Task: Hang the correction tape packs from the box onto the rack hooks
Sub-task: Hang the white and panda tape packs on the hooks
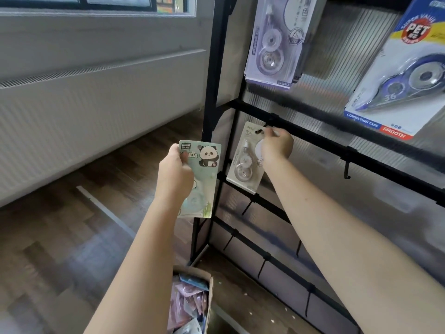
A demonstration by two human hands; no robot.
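The right hand (277,145) reaches up and pinches the top of a flat white correction tape pack (244,160) at a hook on the black metal rack (313,141). The left hand (174,173) grips a glossy panda pack (204,165), fingers curled round it. Below, the cardboard box (209,297) holds more packs.

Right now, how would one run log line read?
right hand: fitting white pack onto hook | left hand: holds panda pack | box: more packs

Both arms reach forward; left grip (174,168) curled, clutching, right grip (277,144) raised higher, fingers pinching.
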